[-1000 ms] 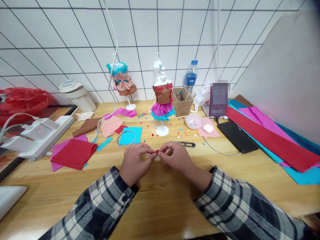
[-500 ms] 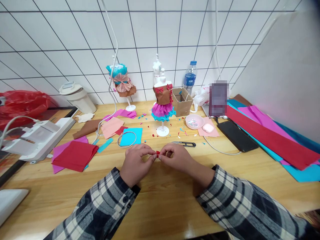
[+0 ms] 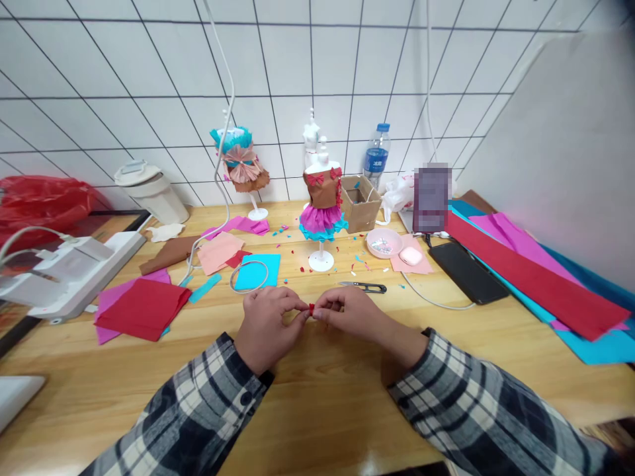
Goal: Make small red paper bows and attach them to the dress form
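A small piece of red crepe paper (image 3: 311,309) is pinched between the fingertips of both hands, just above the wooden table (image 3: 327,396). My left hand (image 3: 270,324) grips it from the left, and my right hand (image 3: 350,309) from the right; most of the piece is hidden by the fingers. Behind them stands a small white dress form (image 3: 321,198) in a brown paper top with red bows and a pink and blue ruffled skirt. Thread snips (image 3: 367,287) lie just beyond my right hand. A thin ring (image 3: 249,276) rests partly on a blue paper square (image 3: 270,268).
Red paper (image 3: 143,307) and a power strip (image 3: 94,271) lie at left. A second dressed form (image 3: 243,158) stands behind. A cardboard box (image 3: 361,208), a water bottle (image 3: 378,155), a pink dish (image 3: 384,244), a black phone (image 3: 466,271) and long paper strips (image 3: 536,271) occupy the right.
Both hands keep their pinch on the red paper, with only slight finger movement and a small turn of the piece. The camera view has shifted a little.
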Demonstrator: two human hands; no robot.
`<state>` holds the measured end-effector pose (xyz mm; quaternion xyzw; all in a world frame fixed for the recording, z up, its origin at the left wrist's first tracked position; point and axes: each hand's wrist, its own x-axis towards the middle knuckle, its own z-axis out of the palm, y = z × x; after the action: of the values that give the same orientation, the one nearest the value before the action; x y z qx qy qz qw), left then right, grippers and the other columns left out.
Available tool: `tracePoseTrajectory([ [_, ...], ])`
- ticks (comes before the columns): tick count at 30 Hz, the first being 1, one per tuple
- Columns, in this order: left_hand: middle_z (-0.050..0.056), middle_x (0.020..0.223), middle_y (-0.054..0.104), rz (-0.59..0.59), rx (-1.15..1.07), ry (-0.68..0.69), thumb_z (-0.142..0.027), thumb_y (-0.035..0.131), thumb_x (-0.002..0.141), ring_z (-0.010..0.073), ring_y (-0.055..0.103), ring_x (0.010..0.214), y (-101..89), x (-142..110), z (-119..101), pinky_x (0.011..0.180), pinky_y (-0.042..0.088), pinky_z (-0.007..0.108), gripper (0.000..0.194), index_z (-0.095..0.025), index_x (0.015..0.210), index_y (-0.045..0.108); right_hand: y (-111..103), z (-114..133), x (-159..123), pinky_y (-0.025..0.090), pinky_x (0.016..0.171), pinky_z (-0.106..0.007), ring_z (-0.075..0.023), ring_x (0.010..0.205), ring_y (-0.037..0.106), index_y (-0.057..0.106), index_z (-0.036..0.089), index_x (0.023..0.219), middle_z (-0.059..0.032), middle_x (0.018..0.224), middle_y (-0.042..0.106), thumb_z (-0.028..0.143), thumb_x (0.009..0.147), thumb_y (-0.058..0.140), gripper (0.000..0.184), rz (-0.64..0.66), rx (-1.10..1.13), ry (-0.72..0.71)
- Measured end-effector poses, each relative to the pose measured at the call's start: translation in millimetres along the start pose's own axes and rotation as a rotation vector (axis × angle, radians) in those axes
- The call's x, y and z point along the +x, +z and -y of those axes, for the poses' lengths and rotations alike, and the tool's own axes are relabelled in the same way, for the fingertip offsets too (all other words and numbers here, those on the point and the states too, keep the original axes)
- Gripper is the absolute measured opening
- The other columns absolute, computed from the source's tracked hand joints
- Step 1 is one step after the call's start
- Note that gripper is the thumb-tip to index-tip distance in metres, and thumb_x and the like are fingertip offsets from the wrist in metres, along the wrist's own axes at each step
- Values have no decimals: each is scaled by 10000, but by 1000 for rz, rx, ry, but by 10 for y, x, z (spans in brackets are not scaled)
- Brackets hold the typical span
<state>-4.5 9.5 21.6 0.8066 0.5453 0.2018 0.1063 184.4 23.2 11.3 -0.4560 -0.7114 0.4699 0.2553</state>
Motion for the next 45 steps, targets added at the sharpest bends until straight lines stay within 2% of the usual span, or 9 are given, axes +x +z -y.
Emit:
tracePoseTrajectory([
  [4, 0, 871, 698, -1, -15, -10, -321, 602, 784, 219, 595, 873, 9, 1, -1, 804, 303, 399, 126, -287, 783, 724, -7, 7, 1, 362, 487, -200, -89, 515, 475, 659, 153, 768, 27, 582, 556, 314, 799, 585, 180, 93, 158, 24],
  [10, 4, 871, 698, 41, -41, 12, -277, 605, 776, 208, 593, 865, 5, 0, -23, 802, 332, 392, 118, -275, 778, 724, 38, -51, 15, 340, 492, -197, -86, 535, 479, 676, 164, 744, 25, 602, 589, 249, 760, 599, 116, -17, -71, -10],
  [29, 11, 872, 692, 21, -52, 130, -217, 589, 752, 214, 594, 851, 17, -24, -17, 843, 271, 455, 125, -263, 769, 704, 84, -58, 0, 333, 473, -199, -85, 501, 503, 662, 189, 665, 32, 573, 614, 234, 716, 591, 98, -63, -234, -28],
  [38, 19, 892, 688, 44, -79, 122, -240, 583, 764, 223, 585, 879, -16, -36, -38, 899, 255, 493, 123, -268, 785, 701, 90, -72, 6, 343, 473, -193, -83, 495, 501, 640, 184, 657, 34, 571, 604, 193, 692, 577, 73, -43, -174, -20],
  [41, 30, 892, 689, 44, -120, 101, -314, 592, 784, 221, 591, 874, -29, -27, -52, 892, 296, 467, 130, -254, 789, 707, 92, -64, 8, 336, 465, -193, -81, 482, 489, 634, 184, 658, 38, 557, 589, 202, 695, 580, 68, -57, -170, -28],
  [45, 21, 833, 695, 44, -219, 20, -281, 602, 777, 199, 608, 833, -10, 5, -35, 857, 369, 404, 118, -234, 747, 706, 105, -43, 1, 340, 469, -190, -79, 488, 483, 638, 180, 658, 36, 565, 587, 198, 701, 589, 67, -96, -143, -51],
])
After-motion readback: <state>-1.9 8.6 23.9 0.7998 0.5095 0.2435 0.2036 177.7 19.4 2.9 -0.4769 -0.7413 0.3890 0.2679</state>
